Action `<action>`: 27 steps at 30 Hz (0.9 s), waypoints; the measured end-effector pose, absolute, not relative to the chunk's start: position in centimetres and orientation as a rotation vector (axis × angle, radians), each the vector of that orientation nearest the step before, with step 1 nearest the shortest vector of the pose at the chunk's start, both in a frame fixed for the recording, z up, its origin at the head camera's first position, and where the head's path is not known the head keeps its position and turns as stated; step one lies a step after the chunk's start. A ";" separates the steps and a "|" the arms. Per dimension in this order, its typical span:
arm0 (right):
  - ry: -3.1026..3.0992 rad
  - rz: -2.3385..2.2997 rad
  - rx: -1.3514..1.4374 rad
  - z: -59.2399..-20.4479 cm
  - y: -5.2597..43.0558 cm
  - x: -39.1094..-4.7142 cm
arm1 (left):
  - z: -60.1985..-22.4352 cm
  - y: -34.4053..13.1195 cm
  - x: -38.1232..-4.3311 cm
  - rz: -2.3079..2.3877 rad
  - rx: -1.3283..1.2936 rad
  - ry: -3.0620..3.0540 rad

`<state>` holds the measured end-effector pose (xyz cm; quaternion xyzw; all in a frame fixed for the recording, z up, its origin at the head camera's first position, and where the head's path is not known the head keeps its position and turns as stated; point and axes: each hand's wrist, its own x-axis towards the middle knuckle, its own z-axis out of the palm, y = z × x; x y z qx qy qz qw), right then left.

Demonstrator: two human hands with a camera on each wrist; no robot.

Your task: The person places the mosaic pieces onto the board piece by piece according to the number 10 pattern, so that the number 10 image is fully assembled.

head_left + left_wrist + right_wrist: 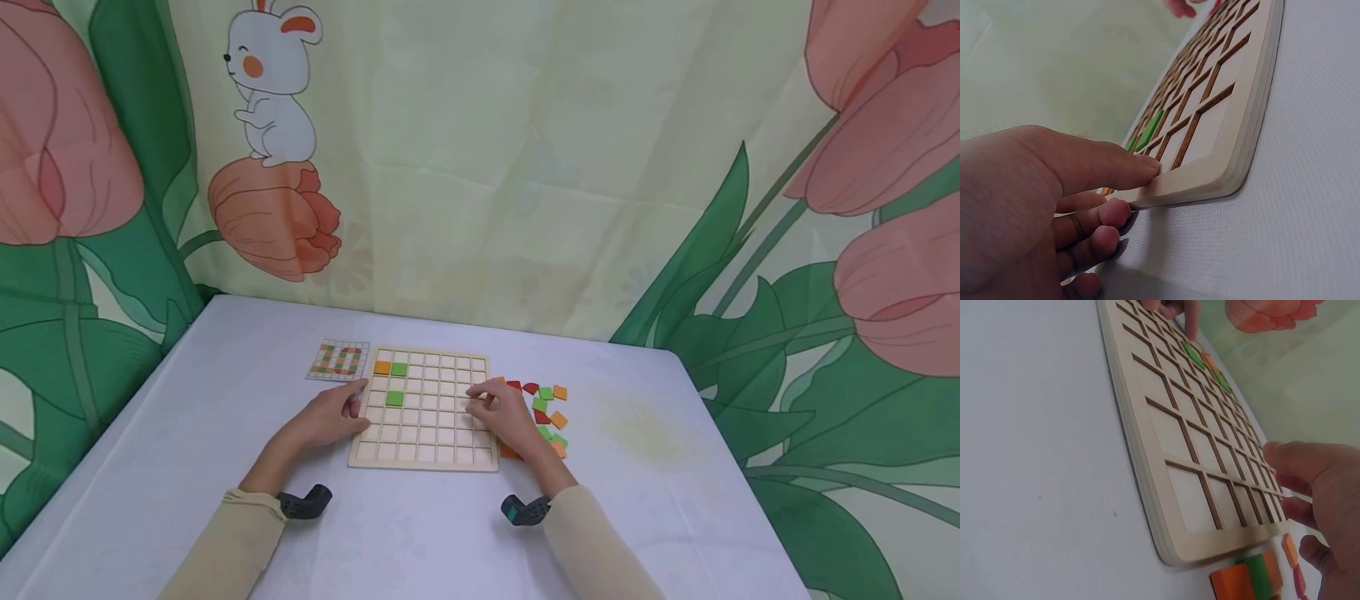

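Observation:
A wooden grid board (427, 468) lies flat on the table. In its left part sit an orange square tile (382, 367) and two green ones, one of them a green tile (394, 398) lower down. My left hand (330, 414) holds the board's left edge. In the left wrist view its thumb (1116, 165) rests on the frame, with the other fingers bent beside the edge. My right hand (506, 417) hovers at the board's right side. Its thumb (1294, 459) and index finger are apart, and no piece shows between them.
Loose orange, green and red pieces (540, 405) lie scattered right of the board, partly behind the right hand. A printed pattern card (339, 360) lies at the board's upper left. Behind the white-covered table (420, 542) hangs a printed curtain (487, 208).

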<state>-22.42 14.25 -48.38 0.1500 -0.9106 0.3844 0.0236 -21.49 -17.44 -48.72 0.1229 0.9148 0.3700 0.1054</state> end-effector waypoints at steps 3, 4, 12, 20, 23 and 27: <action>-2.824 1.151 0.428 -48.5 15.1 -22.2 | -48.8 -17.4 -21.5 1.094 0.369 2.692; -2.827 1.140 0.414 -48.5 15.4 -22.2 | -48.7 -17.5 -21.5 1.095 0.373 2.691; -2.902 1.152 0.200 -48.3 17.6 -21.5 | -48.6 -17.5 -21.4 1.122 0.392 2.684; -2.900 1.149 0.162 -48.7 19.8 -20.6 | -48.7 -17.5 -21.4 1.129 0.373 2.677; -2.911 1.161 0.156 -48.8 20.6 -20.3 | -48.8 -17.5 -21.5 1.124 0.364 2.677; -2.926 1.106 0.172 -48.8 21.4 -20.1 | -48.8 -17.5 -21.4 1.113 0.356 2.677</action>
